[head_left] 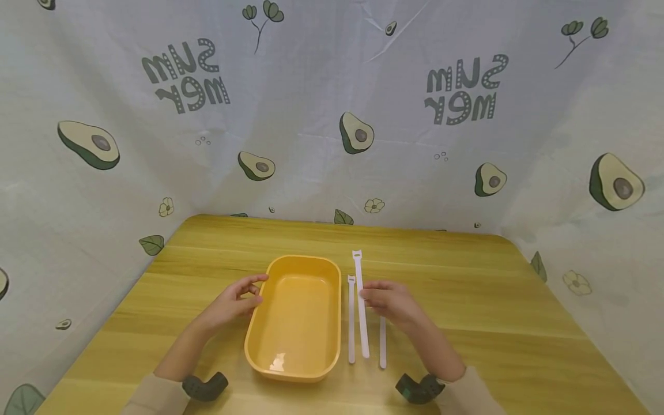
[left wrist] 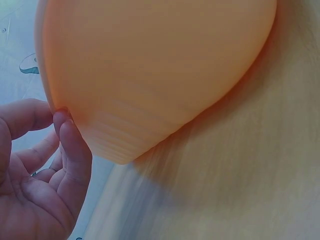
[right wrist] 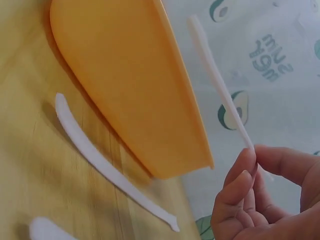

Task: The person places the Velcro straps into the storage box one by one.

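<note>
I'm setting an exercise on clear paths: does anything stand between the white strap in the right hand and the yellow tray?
Another white strap lies on the table between the held strap and the yellow tray. With the held strap raised, it probably blocks little.

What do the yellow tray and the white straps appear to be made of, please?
The yellow tray: probably smooth, glossy plastic, given the bright reflection inside it. The white straps: perhaps matte fabric, given their soft-looking edges and lack of shine.

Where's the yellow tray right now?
The yellow tray is low and just left of center in the head view, on the wooden table, between the left grip and the white straps.
</note>
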The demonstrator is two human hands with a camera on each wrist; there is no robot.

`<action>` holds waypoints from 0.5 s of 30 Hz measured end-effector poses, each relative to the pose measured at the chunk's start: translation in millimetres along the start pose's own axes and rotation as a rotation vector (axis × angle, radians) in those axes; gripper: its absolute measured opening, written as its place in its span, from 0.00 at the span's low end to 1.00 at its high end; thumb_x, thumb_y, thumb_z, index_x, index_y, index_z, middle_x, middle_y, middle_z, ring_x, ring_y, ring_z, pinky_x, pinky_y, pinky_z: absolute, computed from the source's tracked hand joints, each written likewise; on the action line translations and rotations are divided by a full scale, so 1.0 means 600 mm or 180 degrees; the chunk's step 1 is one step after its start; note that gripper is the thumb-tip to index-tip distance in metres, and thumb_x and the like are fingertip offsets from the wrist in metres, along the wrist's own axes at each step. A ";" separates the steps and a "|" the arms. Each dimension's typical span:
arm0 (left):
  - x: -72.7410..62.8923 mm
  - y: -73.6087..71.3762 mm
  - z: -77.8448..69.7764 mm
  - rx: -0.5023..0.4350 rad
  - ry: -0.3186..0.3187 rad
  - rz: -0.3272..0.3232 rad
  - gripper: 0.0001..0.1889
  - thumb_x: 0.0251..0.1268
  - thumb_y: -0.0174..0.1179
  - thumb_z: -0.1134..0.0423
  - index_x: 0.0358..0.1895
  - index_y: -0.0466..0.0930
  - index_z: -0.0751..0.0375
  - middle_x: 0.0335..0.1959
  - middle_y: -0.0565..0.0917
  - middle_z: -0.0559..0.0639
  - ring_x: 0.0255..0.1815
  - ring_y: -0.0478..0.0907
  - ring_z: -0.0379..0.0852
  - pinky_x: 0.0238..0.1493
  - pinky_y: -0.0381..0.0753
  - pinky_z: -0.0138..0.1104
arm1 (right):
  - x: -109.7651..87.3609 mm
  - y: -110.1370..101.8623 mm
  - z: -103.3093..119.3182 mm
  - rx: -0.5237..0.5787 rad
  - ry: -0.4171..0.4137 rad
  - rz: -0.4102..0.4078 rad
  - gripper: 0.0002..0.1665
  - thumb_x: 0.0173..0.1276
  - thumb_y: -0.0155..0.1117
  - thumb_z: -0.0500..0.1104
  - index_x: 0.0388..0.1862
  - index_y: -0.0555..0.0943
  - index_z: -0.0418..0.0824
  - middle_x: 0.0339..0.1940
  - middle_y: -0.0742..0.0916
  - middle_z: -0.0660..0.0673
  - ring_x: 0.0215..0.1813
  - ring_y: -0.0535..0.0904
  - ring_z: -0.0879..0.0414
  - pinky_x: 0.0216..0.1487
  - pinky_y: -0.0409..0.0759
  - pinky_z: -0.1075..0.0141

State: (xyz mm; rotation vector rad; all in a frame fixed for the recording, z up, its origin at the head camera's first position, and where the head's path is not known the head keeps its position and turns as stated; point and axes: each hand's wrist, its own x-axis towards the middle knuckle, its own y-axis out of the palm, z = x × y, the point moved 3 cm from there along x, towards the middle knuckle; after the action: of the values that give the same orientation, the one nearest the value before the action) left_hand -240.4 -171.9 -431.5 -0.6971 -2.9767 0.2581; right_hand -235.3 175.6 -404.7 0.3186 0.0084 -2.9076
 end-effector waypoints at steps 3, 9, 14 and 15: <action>-0.001 -0.001 0.000 0.0005 0.0006 0.0000 0.28 0.70 0.56 0.68 0.70 0.59 0.73 0.42 0.69 0.59 0.34 0.75 0.43 0.34 0.80 0.31 | 0.003 0.013 0.002 0.0077 -0.0004 0.0064 0.17 0.67 0.62 0.34 0.51 0.76 0.25 0.33 0.83 0.49 0.35 0.79 0.58 0.38 0.79 0.70; 0.000 -0.001 0.001 -0.0010 0.0024 0.0031 0.29 0.71 0.55 0.69 0.70 0.58 0.75 0.42 0.69 0.59 0.33 0.75 0.43 0.33 0.80 0.31 | 0.008 0.036 0.007 0.0198 0.0036 0.0155 0.14 0.67 0.62 0.34 0.49 0.76 0.27 0.33 0.83 0.48 0.34 0.79 0.59 0.37 0.78 0.71; 0.001 0.000 0.002 -0.0038 0.0014 0.0030 0.29 0.71 0.55 0.68 0.70 0.58 0.74 0.42 0.68 0.59 0.31 0.74 0.42 0.32 0.80 0.32 | 0.012 0.055 0.011 0.0300 0.0035 0.0261 0.09 0.67 0.61 0.33 0.45 0.77 0.31 0.32 0.83 0.48 0.33 0.79 0.59 0.36 0.79 0.71; 0.001 0.000 0.002 -0.0051 0.0012 0.0034 0.29 0.71 0.55 0.68 0.70 0.58 0.74 0.42 0.68 0.59 0.32 0.74 0.42 0.33 0.80 0.32 | 0.012 0.059 0.012 0.0315 0.0028 0.0284 0.07 0.67 0.61 0.33 0.43 0.78 0.31 0.31 0.83 0.49 0.33 0.79 0.59 0.35 0.79 0.72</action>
State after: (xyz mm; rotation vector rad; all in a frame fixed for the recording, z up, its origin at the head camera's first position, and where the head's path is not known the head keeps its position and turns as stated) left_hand -241.2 -172.1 -432.5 -0.7144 -2.9756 0.2336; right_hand -236.4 139.5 -398.6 0.3393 -0.1451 -2.8234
